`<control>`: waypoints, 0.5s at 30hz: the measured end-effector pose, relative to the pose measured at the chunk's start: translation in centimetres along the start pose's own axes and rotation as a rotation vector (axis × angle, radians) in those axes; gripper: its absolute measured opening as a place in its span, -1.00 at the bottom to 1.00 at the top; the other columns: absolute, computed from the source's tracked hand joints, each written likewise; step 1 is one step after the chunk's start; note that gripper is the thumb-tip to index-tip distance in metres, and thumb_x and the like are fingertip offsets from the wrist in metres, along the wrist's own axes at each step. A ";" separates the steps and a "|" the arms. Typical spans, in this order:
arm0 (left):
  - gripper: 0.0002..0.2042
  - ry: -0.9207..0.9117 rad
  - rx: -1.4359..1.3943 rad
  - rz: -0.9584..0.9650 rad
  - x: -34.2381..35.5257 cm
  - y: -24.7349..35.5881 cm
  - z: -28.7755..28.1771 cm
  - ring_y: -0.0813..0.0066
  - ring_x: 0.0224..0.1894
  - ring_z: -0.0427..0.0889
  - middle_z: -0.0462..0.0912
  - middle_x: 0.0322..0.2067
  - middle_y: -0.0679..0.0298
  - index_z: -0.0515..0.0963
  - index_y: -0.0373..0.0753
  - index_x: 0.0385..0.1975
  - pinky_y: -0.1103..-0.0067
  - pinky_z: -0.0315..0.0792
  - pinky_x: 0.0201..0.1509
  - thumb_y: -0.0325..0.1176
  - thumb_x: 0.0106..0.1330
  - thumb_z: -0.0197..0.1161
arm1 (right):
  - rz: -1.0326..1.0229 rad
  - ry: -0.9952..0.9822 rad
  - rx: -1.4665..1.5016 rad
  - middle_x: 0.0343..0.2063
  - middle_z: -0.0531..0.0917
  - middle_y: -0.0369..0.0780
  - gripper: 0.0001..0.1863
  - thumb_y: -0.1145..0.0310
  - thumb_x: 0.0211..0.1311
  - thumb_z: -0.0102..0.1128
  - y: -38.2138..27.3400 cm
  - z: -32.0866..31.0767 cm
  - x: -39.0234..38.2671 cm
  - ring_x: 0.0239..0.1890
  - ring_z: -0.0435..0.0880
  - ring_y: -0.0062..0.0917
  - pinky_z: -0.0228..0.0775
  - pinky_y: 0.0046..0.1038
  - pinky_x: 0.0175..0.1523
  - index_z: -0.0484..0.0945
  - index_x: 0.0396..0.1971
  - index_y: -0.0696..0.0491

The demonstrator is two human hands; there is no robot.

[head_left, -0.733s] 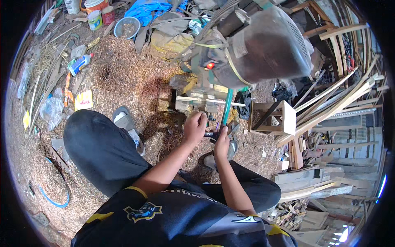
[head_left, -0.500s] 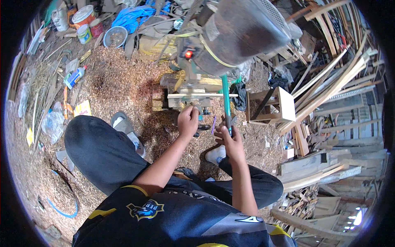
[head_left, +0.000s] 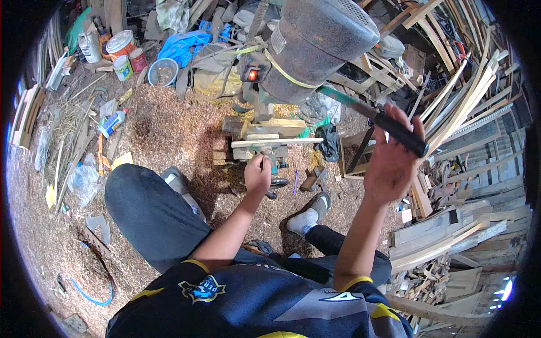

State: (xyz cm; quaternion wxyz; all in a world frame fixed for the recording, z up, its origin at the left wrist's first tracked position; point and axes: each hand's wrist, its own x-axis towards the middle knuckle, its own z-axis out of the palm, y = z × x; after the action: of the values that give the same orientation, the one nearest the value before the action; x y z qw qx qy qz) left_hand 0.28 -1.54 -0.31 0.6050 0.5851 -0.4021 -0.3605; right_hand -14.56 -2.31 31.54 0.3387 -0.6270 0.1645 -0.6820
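A drill press with a large dark motor housing (head_left: 315, 48) stands in front of me. Its long feed lever (head_left: 352, 101), green with a black grip, points out to the right. My right hand (head_left: 389, 166) is at the black grip, fingers loosely curled around it. Below the drill head, a pale wood strip (head_left: 298, 141) lies crosswise at a vise (head_left: 248, 152). My left hand (head_left: 258, 176) is closed at the near side of the vise, just under the strip; what its fingers hold is hidden. A dark round handle (head_left: 278, 183) sits beside that hand.
Wood shavings (head_left: 163, 124) cover the floor. Paint tins and a bucket (head_left: 163, 72) stand at the far left, near a blue tarp (head_left: 183, 45). Long boards (head_left: 462, 112) lean on the right. A small wood block (head_left: 313, 178) lies by my right foot.
My right hand and the lever have swung up and to the right, the lever going from hanging down to slanting outward. My left hand stays at the vise.
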 end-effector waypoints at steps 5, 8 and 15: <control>-0.72 0.028 0.048 0.080 0.0 -0.6 -0.4 0.47 -0.45 0.49 0.50 -0.57 0.20 0.53 -0.35 -0.50 0.47 0.37 -0.30 -0.31 0.45 0.13 | -0.113 0.057 -0.113 0.11 0.61 -0.03 -0.51 0.17 0.68 -0.13 5.2 0.3 6.6 0.19 0.62 -0.22 0.39 -0.18 0.36 0.34 0.32 0.25; -0.71 0.003 0.018 0.077 0.0 -0.1 -0.3 0.51 -0.46 0.47 0.48 -0.58 0.24 0.53 -0.34 -0.49 0.48 0.36 -0.32 -0.29 0.45 0.13 | -0.011 0.161 -0.232 0.03 0.66 -0.12 -0.53 0.14 0.65 -0.05 5.4 1.8 12.3 0.14 0.65 -0.37 0.47 -0.26 0.27 0.49 0.19 0.25; -0.72 0.016 0.013 0.022 -0.1 0.1 0.3 0.61 -0.47 0.46 0.56 -0.56 0.29 0.58 -0.35 -0.41 0.53 0.34 -0.35 -0.28 0.49 0.14 | 0.293 -0.024 -0.245 -0.10 0.71 -0.18 -0.53 0.15 0.52 0.19 8.7 2.0 21.1 -0.11 0.70 -0.47 0.55 -0.46 -0.02 0.54 0.13 0.26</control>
State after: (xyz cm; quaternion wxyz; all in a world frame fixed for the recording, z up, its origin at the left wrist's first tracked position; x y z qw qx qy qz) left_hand -0.03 -1.59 -0.18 0.6084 0.5873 -0.4058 -0.3467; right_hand -10.04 -22.19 41.90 0.3572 -0.6410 0.3318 -0.5928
